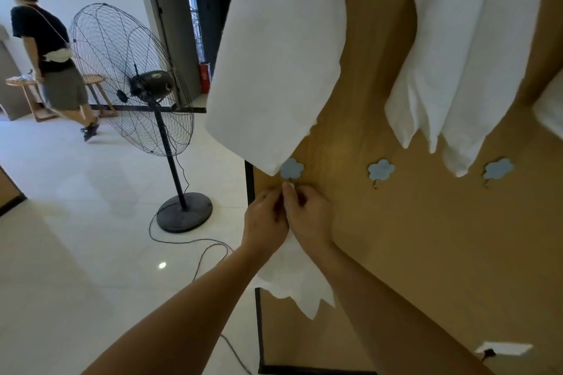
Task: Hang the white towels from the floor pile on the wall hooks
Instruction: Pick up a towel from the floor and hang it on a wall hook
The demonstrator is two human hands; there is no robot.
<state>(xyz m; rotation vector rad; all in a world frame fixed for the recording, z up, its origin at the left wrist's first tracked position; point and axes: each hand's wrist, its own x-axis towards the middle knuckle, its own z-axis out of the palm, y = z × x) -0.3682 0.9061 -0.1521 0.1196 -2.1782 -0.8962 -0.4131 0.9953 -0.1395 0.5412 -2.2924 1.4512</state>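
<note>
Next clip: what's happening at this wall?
A person is hanging a white towel on the leftmost blue flower hook. The left hand and right hand pinch its top edge just under the hook. Two hung towels drape above; two other flower hooks are bare.

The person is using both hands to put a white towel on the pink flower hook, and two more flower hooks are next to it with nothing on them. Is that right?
Almost. The flower hook is blue, not pink, as the head view shows. The rest holds: the left hand and right hand hold the white towel up to it, and the two other flower hooks beside it have nothing on them.
</note>
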